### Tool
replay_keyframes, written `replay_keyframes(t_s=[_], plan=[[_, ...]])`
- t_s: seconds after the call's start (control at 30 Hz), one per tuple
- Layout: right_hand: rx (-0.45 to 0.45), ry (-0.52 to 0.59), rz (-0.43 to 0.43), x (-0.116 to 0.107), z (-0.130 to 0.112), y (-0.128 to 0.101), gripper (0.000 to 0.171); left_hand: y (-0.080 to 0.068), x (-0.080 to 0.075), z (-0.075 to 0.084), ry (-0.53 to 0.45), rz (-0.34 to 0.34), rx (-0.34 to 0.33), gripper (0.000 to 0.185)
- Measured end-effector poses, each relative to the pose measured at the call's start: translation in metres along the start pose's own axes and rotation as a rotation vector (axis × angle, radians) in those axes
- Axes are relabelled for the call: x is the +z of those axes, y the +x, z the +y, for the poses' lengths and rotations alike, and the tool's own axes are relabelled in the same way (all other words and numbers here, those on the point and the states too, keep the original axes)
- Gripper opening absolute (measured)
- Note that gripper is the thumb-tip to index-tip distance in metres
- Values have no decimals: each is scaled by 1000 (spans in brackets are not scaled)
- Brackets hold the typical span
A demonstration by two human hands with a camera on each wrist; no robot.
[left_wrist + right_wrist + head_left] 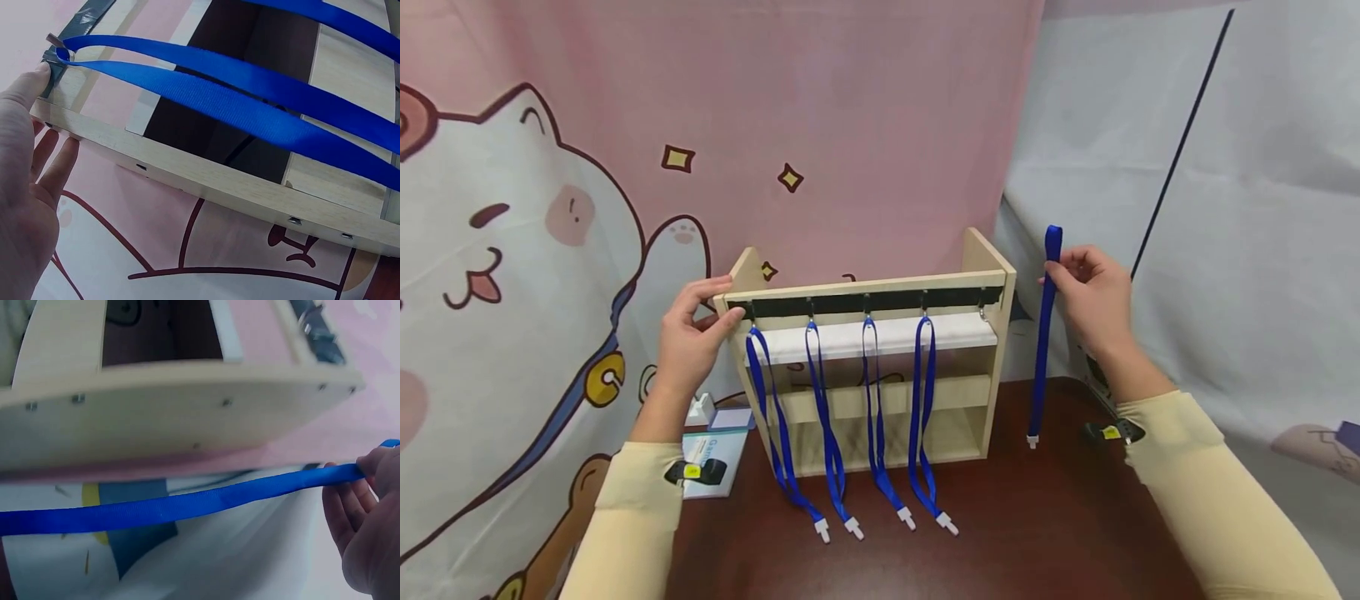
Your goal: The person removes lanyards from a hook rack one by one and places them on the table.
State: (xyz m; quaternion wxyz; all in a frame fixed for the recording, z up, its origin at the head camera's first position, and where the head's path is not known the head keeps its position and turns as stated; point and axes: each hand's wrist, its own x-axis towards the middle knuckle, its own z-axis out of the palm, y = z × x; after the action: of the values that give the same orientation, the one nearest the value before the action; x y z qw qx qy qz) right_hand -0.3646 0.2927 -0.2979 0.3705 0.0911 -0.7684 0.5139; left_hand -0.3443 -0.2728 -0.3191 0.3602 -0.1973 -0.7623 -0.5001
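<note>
My right hand (1097, 296) pinches a blue lanyard (1042, 358) between thumb and fingers near its looped top, to the right of a wooden rack (996, 375). The strap hangs straight down to a white clip (1032, 441). In the right wrist view, the held lanyard (187, 505) stretches across beside the rack's side panel. My left hand (692, 329) grips the rack's upper left corner, thumb on the front bar and fingers round the side. Several blue lanyards (828, 433) hang from hooks along the black strip (842, 302); the rightmost hook (982, 313) carries none.
The rack stands on a dark brown table (1037, 533), and the hanging lanyards' white clips (906, 518) reach in front of it. Left of the rack lie a white booklet (718, 475) and a small white box (701, 410). A printed cloth (880, 125) hangs close behind.
</note>
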Motion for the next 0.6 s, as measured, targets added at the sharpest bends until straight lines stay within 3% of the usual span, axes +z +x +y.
replay_keyframes(t_s=[0.37, 0.6], plan=[[-27, -23, -75, 4, 20, 35, 18, 2, 0, 5, -2, -4, -4, 39], [-58, -136, -134, 8, 34, 33, 17, 0, 0, 5, -4, -3, -14, 40]])
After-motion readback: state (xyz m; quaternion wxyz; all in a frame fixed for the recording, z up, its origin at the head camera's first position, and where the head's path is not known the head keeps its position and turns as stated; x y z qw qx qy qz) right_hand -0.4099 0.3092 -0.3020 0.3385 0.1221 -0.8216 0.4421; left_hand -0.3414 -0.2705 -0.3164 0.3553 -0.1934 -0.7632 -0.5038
